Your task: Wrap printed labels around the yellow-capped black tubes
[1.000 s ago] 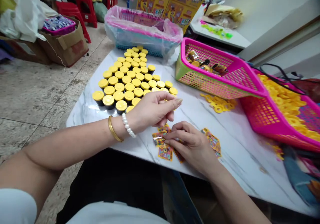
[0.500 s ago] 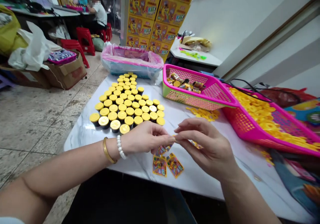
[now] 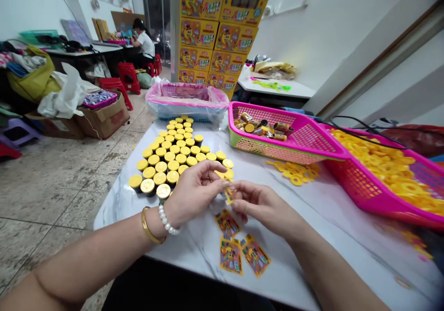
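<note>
My left hand (image 3: pixel 197 187) wears a bracelet of white beads and a gold bangle. Between its thumb and fingers it pinches one edge of a small yellow printed card (image 3: pixel 229 193). The fingers of my right hand (image 3: pixel 267 208) close on the same card from the other side. Below the hands, several printed cards (image 3: pixel 231 257) with a cartoon figure lie flat on the white marbled table (image 3: pixel 187 255). Left of the hands stand many small dark tubs with yellow lids (image 3: pixel 172 165), upright in close rows; my left hand hides part of the nearest ones.
A pink basket (image 3: pixel 287 146) behind my right hand holds small yellow-brown tubs. Farther right, another pink basket (image 3: pixel 360 190) is heaped with yellow rings (image 3: pixel 388 172); more rings lie beside it. A plastic-lined basket (image 3: pixel 187 109) and stacked yellow cartons (image 3: pixel 201 33) stand behind. A person (image 3: pixel 143 42) sits far back.
The view has tipped upward, so the table sits lower in the picture. My right hand has turned and moved left, and a yellow card now shows between both hands.
</note>
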`<state>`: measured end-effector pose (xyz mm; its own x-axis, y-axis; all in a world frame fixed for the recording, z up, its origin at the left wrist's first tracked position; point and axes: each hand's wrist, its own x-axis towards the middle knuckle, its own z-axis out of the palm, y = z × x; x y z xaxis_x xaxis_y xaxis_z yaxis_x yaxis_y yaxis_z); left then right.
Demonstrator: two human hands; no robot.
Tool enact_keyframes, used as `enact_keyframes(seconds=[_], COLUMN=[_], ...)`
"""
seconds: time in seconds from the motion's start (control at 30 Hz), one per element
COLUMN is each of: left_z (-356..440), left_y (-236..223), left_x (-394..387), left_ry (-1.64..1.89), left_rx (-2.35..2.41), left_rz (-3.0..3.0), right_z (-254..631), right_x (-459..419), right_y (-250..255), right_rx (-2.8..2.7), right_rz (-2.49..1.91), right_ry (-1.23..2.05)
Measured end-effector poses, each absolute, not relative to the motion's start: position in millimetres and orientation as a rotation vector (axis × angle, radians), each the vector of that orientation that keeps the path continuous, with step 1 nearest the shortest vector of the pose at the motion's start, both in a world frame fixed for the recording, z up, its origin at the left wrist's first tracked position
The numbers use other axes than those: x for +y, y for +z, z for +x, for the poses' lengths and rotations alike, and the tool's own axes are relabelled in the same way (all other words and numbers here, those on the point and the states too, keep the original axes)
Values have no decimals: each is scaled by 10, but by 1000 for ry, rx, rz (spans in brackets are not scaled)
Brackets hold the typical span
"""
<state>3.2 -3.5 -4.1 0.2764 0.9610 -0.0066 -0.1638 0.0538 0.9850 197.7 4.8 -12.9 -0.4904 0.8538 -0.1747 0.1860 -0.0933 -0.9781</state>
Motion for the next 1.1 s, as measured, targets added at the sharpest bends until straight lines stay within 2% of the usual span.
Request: enact_keyframes(seconds=[0.17,0.33,0.47,0.67,0.83,1.0,1.1], left_z=[19,16,36,53,62,71,78], left_y=[-5,1,-12,3,-44,-24,15], left_x=[-48,-55,-70,-99,-87,-125,-218], left_ry=[795,803,816,854,846,1111,1199], left_rx=[766,758,748,847,880,1052,1022], left_rz=[1332,1382,1418,1303,1414,1436,1405], right_z=[2067,2153,2055,1946,1937,1918,1902], right_x=[-33,-69,-101,-149,-169,-200,-203], right_y=[8,82,39,9,-12,-63,-90], right_rx=[-1701,-1599,-1732,-1598,-1724,-1760,-1671], right_rz=[-1040,-1168,-1099,-1170,-1098,-1185,-1209], right_ry=[1577,1572,1549,1111,1069,766,706])
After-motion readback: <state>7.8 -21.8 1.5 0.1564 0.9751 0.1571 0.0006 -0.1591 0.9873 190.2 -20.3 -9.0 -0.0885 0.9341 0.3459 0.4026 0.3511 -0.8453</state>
